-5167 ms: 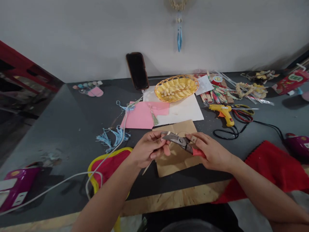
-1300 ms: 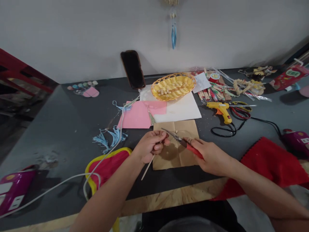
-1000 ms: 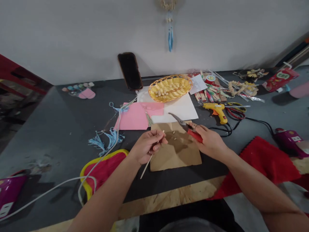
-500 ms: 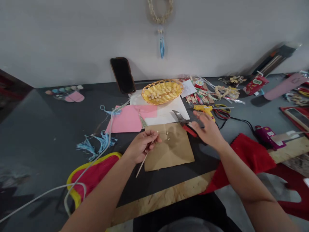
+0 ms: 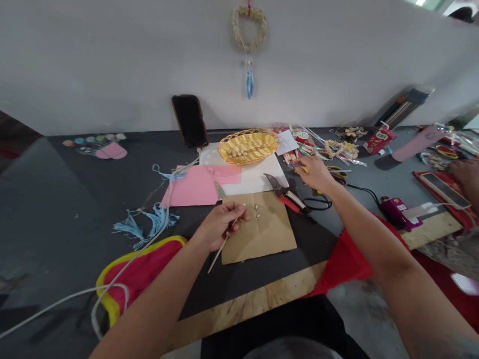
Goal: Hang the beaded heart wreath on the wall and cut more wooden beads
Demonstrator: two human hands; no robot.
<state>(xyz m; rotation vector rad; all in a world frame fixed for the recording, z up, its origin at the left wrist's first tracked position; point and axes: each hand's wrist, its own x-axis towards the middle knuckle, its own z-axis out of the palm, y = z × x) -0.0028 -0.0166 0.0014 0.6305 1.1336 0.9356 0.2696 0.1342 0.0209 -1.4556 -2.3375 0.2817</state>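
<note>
My left hand (image 5: 223,225) is closed in a pinch around a thin pale wooden stick (image 5: 217,257), held slanting over the left part of a brown cardboard sheet (image 5: 271,239). Small pale pieces (image 5: 256,208) lie on the cardboard, right of those fingertips. Farther out, my right hand (image 5: 313,172) is wrapped over a yellow glue gun (image 5: 302,169), most of which the hand hides. Red-handled pruning shears (image 5: 286,197) rest at the cardboard's upper right corner, blades toward the back.
Behind the cardboard stand a yellow woven basket (image 5: 258,149) and a propped phone (image 5: 190,121). Pink paper (image 5: 187,189) and blue tassels (image 5: 149,224) lie left. A white cord (image 5: 145,244) crosses there. At far right is another person's hand (image 5: 466,174) near a phone (image 5: 445,189).
My right hand has moved from beside the shears outward to the glue gun and closed over it. My left hand keeps the stick in nearly the same spot. The view has shifted slightly.
</note>
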